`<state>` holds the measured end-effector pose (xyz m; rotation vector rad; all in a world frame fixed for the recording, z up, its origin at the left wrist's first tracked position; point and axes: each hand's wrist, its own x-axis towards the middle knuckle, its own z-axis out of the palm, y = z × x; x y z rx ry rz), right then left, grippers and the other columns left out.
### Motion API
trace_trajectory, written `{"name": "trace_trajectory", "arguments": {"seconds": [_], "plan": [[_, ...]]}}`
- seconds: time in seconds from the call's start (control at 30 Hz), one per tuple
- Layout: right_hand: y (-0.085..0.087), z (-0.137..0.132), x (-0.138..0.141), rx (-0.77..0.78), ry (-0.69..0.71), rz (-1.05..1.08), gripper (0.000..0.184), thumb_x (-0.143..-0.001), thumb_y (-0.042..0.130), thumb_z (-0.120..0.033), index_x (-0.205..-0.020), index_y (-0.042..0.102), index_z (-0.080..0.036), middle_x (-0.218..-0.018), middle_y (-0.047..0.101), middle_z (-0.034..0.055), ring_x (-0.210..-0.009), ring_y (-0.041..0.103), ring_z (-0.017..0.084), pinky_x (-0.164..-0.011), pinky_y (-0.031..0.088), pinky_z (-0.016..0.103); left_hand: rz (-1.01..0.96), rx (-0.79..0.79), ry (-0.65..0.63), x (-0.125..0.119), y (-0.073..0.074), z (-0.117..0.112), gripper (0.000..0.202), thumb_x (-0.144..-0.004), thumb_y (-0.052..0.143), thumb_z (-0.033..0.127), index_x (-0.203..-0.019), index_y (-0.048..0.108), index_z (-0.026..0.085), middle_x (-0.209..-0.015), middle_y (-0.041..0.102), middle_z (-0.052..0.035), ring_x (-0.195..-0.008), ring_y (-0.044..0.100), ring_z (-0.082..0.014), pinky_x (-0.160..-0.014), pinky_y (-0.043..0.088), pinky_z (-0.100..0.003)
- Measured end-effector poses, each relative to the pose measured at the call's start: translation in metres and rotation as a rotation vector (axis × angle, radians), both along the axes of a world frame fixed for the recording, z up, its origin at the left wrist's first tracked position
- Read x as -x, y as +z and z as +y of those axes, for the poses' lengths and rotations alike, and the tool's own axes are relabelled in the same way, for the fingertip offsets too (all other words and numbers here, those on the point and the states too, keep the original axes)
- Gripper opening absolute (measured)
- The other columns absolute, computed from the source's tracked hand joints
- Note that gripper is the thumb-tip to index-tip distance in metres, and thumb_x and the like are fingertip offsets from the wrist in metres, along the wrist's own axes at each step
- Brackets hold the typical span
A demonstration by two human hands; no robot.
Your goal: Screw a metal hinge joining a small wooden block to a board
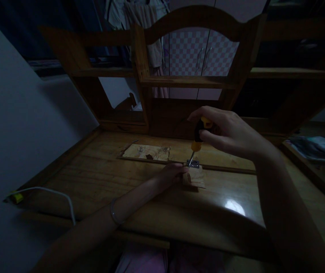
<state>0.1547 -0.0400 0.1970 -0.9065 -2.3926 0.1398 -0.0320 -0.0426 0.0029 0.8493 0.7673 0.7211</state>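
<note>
My right hand (222,131) is wrapped round the black and yellow handle of a screwdriver (197,146), its shaft slanting down to the left. The tip meets a small metal hinge (193,163) lying across a seam in the wooden desktop. Beside the tip, my left hand (175,170) has its fingers closed at the hinge's left edge; whether they pinch a screw is too small and dark to see. Just below the hinge lies a piece of thin light-brown wood or paper (195,177), close to the left fingertips.
A rough, stained pale patch (147,152) lies left of the hinge. Behind the desktop (94,170) rises a wooden shelf frame (191,80). A white cable (51,190) and a yellow item (17,198) are at the left edge. Papers or bags (316,148) lie at right.
</note>
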Motion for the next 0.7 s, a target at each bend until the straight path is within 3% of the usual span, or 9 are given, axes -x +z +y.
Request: {"name": "trace_trajectory", "arguments": {"seconds": [0.07, 0.23, 0.37, 0.43, 0.57, 0.7], "plan": [[0.001, 0.0, -0.001, 0.014, 0.0, 0.004, 0.034, -0.085, 0.057, -0.022, -0.118, 0.063, -0.021, -0.112, 0.069, 0.0042, -0.09, 0.064, 0.02, -0.075, 0.045, 0.029, -0.018, 0.02, -0.024, 0.001, -0.002, 0.004, 0.035, -0.077, 0.081, 0.031, -0.102, 0.073, 0.008, -0.116, 0.072, -0.0171, -0.108, 0.069, -0.0277, -0.098, 0.051, -0.036], [-0.001, -0.002, 0.0, 0.031, -0.059, 0.003, 0.032, -0.09, 0.057, -0.028, -0.12, 0.064, -0.02, -0.085, 0.069, -0.0001, -0.059, 0.055, 0.012, -0.063, 0.04, 0.028, -0.032, -0.001, -0.029, 0.003, -0.008, 0.01, 0.032, -0.078, 0.08, 0.033, -0.098, 0.075, 0.009, -0.108, 0.074, -0.0137, -0.101, 0.07, -0.0228, -0.092, 0.052, -0.031], [-0.002, -0.003, 0.003, 0.002, -0.069, 0.018, 0.036, -0.093, 0.057, -0.036, -0.126, 0.063, -0.021, -0.091, 0.071, 0.002, -0.062, 0.059, 0.012, -0.065, 0.041, 0.028, 0.043, 0.006, 0.023, 0.003, -0.009, 0.011, 0.03, -0.073, 0.083, 0.034, -0.086, 0.074, 0.008, -0.09, 0.074, -0.0105, -0.083, 0.07, -0.0179, -0.079, 0.052, -0.026], [-0.002, -0.002, 0.003, -0.002, -0.085, 0.012, 0.042, -0.092, 0.058, -0.036, -0.131, 0.061, -0.022, -0.098, 0.072, 0.0035, -0.068, 0.061, 0.014, -0.067, 0.042, 0.029, 0.059, 0.004, 0.032, 0.003, -0.008, 0.011, 0.034, -0.072, 0.085, 0.037, -0.085, 0.074, 0.007, -0.09, 0.074, -0.0115, -0.079, 0.069, -0.0171, -0.076, 0.052, -0.025], [0.0, -0.002, 0.0, 0.051, -0.059, -0.001, 0.049, -0.087, 0.059, -0.027, -0.136, 0.058, -0.024, -0.111, 0.07, 0.0049, -0.08, 0.064, 0.018, -0.072, 0.045, 0.03, 0.044, 0.013, 0.02, 0.005, -0.007, 0.011, 0.039, -0.072, 0.085, 0.036, -0.094, 0.075, 0.006, -0.104, 0.074, -0.0153, -0.088, 0.071, -0.0201, -0.083, 0.054, -0.029], [0.002, -0.003, -0.003, 0.094, -0.04, -0.008, 0.049, -0.086, 0.057, -0.024, -0.135, 0.059, -0.021, -0.101, 0.071, 0.0045, -0.077, 0.064, 0.019, -0.07, 0.045, 0.03, 0.021, 0.048, -0.035, 0.006, -0.009, 0.012, 0.038, -0.076, 0.083, 0.033, -0.1, 0.074, 0.005, -0.116, 0.072, -0.0194, -0.103, 0.071, -0.0261, -0.095, 0.054, -0.036]]}}
